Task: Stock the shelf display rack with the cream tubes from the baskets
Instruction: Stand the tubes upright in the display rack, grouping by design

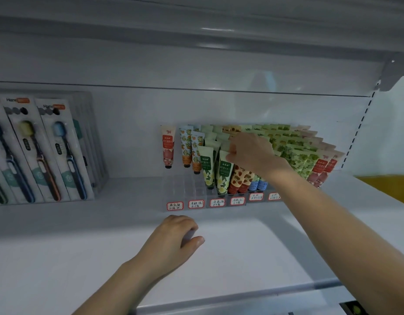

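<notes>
The right hand (251, 153) reaches into a clear display rack (185, 189) on a white shelf (253, 246). Its fingers (230, 153) pinch the top edge of a green cream tube (223, 173) standing in the rack, with other tubes (294, 153) packed just beside them. Below those fingers, the left hand (173, 237) rests on the shelf, loosely curled, holding nothing.

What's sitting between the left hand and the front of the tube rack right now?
Nothing: the head view shows only bare white shelf between the left hand and the rack, fronted by handwritten labels.
</notes>
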`<action>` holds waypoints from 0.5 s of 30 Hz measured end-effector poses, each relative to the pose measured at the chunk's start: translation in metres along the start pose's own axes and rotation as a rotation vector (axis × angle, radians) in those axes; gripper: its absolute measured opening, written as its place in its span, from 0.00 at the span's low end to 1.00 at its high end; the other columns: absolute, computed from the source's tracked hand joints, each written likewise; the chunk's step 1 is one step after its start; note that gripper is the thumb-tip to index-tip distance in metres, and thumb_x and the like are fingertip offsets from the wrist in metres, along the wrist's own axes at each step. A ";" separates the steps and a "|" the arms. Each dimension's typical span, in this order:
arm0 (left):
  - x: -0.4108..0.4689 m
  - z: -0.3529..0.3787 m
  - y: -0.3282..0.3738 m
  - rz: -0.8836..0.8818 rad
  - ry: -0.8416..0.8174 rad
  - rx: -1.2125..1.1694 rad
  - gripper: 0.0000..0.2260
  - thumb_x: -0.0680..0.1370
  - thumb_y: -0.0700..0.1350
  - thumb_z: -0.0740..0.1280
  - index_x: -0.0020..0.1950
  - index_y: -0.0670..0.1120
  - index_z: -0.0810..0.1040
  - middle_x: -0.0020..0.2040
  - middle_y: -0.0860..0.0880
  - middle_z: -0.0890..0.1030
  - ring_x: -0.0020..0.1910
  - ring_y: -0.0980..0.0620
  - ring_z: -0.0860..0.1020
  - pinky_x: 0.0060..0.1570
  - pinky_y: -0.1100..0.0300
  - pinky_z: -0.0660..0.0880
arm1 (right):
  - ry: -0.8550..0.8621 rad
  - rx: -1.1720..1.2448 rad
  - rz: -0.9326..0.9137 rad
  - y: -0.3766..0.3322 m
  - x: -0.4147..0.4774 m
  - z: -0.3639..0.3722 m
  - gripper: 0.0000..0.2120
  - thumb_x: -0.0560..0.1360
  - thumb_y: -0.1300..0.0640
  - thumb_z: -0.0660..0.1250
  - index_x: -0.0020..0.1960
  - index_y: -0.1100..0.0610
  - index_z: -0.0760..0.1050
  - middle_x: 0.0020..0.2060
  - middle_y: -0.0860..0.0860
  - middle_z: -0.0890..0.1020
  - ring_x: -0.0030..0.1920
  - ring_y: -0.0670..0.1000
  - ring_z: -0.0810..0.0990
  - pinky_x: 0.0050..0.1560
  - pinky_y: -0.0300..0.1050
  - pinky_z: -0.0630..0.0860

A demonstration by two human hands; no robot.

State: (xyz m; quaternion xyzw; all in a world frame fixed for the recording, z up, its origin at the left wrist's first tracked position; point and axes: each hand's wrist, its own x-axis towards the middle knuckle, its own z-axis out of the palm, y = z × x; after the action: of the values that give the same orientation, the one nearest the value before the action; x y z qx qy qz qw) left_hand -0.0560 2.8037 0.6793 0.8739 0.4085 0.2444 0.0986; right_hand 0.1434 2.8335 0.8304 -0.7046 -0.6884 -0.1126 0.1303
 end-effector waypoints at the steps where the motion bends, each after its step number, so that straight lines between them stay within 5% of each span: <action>1: 0.000 0.000 0.000 0.000 0.004 -0.002 0.33 0.67 0.68 0.47 0.52 0.46 0.78 0.53 0.53 0.80 0.54 0.56 0.73 0.54 0.65 0.69 | 0.006 -0.005 0.013 0.001 -0.001 0.000 0.15 0.75 0.60 0.63 0.31 0.56 0.64 0.28 0.48 0.70 0.34 0.51 0.73 0.33 0.40 0.68; 15: 0.000 0.001 -0.001 0.014 0.019 -0.007 0.32 0.67 0.68 0.48 0.52 0.47 0.79 0.52 0.54 0.79 0.53 0.57 0.73 0.54 0.65 0.69 | -0.002 -0.050 -0.029 0.002 0.000 0.001 0.20 0.77 0.56 0.64 0.28 0.56 0.62 0.26 0.48 0.66 0.29 0.49 0.67 0.28 0.39 0.61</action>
State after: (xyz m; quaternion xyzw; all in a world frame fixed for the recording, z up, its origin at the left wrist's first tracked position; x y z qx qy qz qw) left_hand -0.0561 2.8046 0.6776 0.8740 0.4026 0.2547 0.0960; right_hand 0.1449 2.8337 0.8290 -0.6976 -0.6957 -0.1311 0.1103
